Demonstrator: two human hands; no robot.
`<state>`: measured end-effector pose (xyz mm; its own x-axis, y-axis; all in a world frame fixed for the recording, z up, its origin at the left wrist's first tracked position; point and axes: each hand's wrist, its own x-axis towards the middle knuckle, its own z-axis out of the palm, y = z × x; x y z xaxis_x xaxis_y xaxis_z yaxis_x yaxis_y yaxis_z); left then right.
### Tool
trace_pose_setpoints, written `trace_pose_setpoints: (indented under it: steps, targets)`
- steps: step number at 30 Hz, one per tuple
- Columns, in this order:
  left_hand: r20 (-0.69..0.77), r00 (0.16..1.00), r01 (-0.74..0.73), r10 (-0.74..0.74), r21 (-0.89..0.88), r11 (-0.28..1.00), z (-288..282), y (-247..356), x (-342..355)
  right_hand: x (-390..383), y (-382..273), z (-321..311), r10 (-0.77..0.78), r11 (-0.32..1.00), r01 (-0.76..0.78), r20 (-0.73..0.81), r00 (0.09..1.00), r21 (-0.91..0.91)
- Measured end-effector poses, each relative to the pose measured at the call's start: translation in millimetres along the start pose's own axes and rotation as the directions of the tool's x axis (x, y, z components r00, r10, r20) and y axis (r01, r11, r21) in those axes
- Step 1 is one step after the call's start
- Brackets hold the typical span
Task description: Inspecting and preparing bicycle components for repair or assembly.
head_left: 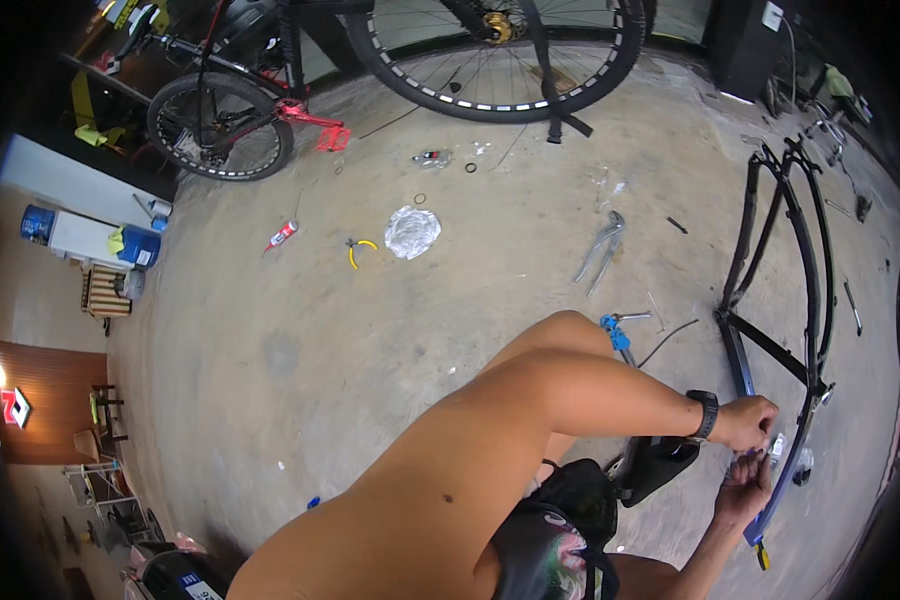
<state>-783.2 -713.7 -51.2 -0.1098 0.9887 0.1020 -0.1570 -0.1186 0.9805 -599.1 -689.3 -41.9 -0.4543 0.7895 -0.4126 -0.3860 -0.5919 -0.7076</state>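
Observation:
My left hand (pixel 749 424), with a dark watch on its wrist, is closed near the lower right, fingertips bent over something small. My right hand (pixel 743 488) is just below it, palm up, its fingers curled and pinched close to the left fingertips. What they hold is too small to make out. Both hands are beside a black and blue bicycle frame (pixel 746 346) that stands upright on the right. A small clear bag or wrapper (pixel 778 446) shows just behind my fingers. A black frame-like part (pixel 655 465) lies left of my right hand, partly hidden by my arm.
Bicycles (pixel 410 95) stand along the back. On the concrete floor (pixel 270 420) are pliers (pixel 600 245), yellow-handled cutters (pixel 362 250), a red-and-white tube (pixel 283 235), crumpled foil (pixel 413 232), a blue-headed tool (pixel 618 336) and loose small parts. Blue containers (pixel 140 245) sit at left.

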Motion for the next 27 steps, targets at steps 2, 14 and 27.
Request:
trace_pose_setpoints:
  steps: [2,14,27]
  targets:
    - [0.047,0.996,0.078,-0.073,-0.117,0.990,4,6,-2,-2,-5,-2,0.014,0.999,-0.012,-0.042,0.999,0.043]
    - [0.054,0.934,-0.323,0.352,0.547,0.773,-6,3,-13,1,9,-5,0.057,0.959,-0.110,-0.201,0.978,-0.262]
    - [0.199,0.940,-0.324,0.275,0.768,0.553,8,-15,-29,-2,31,12,-0.015,0.959,-0.065,-0.279,0.960,-0.276]
